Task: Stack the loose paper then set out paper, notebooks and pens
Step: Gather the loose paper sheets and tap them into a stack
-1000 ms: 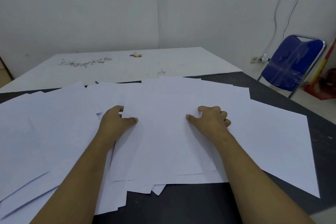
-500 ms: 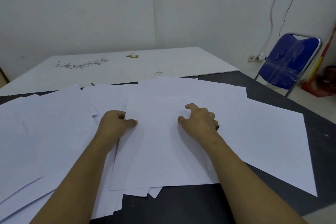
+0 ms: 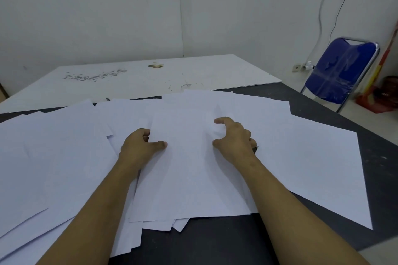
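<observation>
Stacking is barely begun: the center sheet (image 3: 189,168) is pinched by the left hand (image 3: 140,148) and clawed by the right hand (image 3: 234,140), loose paper (image 3: 64,157) spread wide.

Soft, even, rather dim indoor light with a cool bluish cast; its source is out of view. The white sheets (image 3: 301,157) show no glare and little contrast. Faint shadows lie under both forearms. Wide-angle bending curves the room's lines toward the edges. Detail is slightly soft throughout.
</observation>
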